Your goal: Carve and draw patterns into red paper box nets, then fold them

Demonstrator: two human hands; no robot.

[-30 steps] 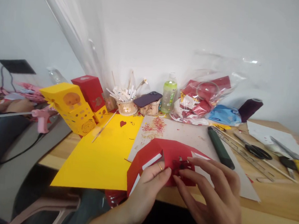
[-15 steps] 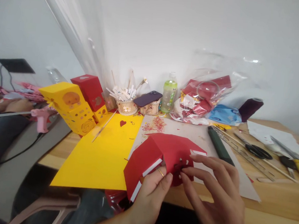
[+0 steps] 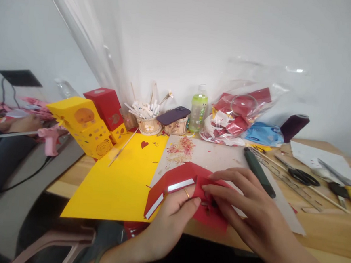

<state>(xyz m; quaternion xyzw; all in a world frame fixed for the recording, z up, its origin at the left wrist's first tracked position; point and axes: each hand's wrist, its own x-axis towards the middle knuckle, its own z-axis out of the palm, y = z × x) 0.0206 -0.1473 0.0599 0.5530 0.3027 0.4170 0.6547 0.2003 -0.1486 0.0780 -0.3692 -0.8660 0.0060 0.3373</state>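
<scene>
A folded red paper piece [image 3: 180, 173] with white strips along its edges is held in front of me, above the table's near edge. My left hand [image 3: 175, 216], with a ring on one finger, is closed on its near side, thumb outside and fingers tucked under. From the right, my right hand [image 3: 245, 206] grips the same piece, its fingertips on the face that has small cut-out holes. Part of that face is hidden behind these fingers.
Under the work lie a yellow sheet [image 3: 113, 183] and a grey board [image 3: 173, 157] with red crumbs. Yellow [image 3: 81, 128] and red boxes stand left, near a pink glue gun [image 3: 49, 140] and another person's sleeve. Scissors [image 3: 302, 176] and a green cutter [image 3: 259, 172] lie right.
My right hand has moved left and closed its fingers onto the red paper. The piece has tilted, its right face folding down, while my left hand has shifted slightly left.
</scene>
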